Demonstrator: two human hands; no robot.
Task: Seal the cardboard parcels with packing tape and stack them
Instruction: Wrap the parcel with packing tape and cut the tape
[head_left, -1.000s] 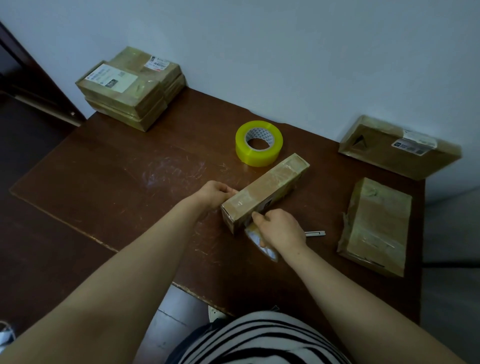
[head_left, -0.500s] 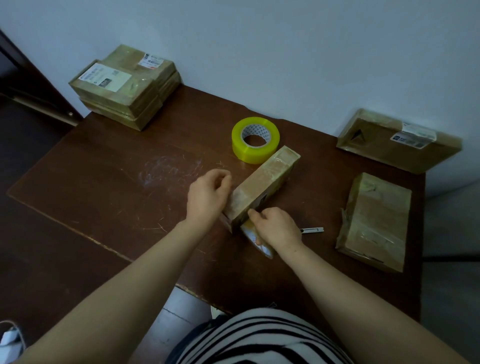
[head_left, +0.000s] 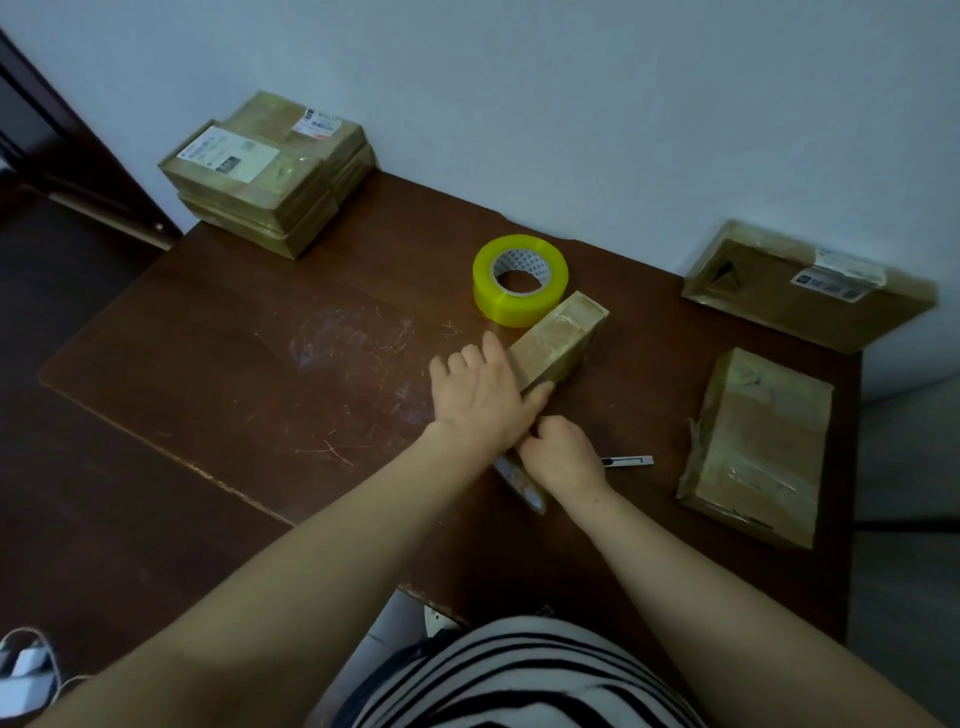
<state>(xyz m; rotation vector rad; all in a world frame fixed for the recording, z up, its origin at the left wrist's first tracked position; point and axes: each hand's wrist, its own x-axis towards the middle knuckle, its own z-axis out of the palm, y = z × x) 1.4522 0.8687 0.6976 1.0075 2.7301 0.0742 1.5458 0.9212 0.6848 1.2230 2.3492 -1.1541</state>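
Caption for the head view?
Left hand presses the narrow parcel; right hand holds a tape strip at its near end.

Looks forward and steeply down from head height over a dark wooden table, close enough to catch a striped shirt at the bottom edge. Faces a pale wall along the table's far side. Centres on the left hand and right hand, meeting at the near end of a long parcel. Takes in, wide-angle, a stack of parcels at far left, a flat parcel by the wall at far right, and floor at lower left.
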